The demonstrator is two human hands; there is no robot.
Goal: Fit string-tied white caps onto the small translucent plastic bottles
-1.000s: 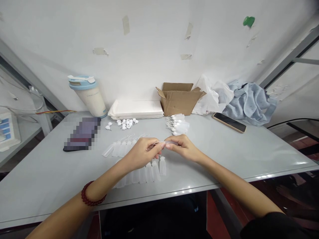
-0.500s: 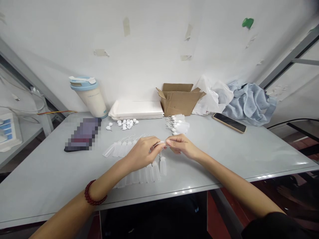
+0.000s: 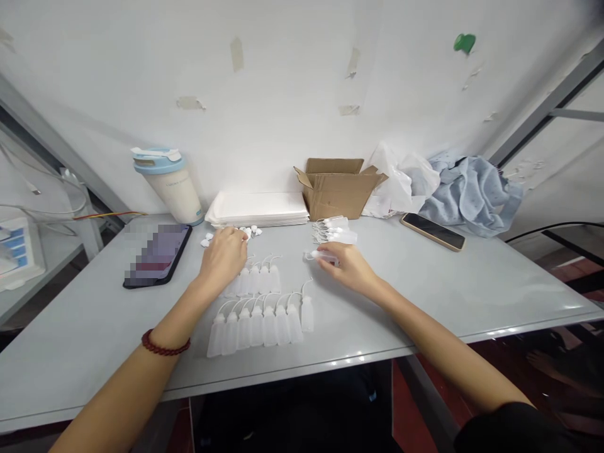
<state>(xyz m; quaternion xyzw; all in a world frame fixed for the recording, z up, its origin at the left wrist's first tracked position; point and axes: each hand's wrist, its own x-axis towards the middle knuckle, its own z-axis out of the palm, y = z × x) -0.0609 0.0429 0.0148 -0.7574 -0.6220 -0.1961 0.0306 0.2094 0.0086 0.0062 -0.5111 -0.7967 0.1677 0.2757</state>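
Observation:
My left hand is over the pile of small white caps, its fingers curled down close together; the fingertips are hidden, so what they pinch cannot be made out. My right hand is closed on a small translucent plastic bottle, which lies sideways, its white-capped end and thin cord pointing left. Just beyond the right hand lies a heap of similar bottles with cords. Between my arms, flat bottles with cords lie in a back row and a front row; one bottle sits at the front row's right end.
At the back stand a blue-lidded cup, a stack of white sheets or envelopes, an open cardboard box, a white plastic bag and a blue cloth. Phones lie at left and right.
My hands, together at the middle before, have come apart. The left has moved back and left to the caps; the right has moved slightly right with the bottle.

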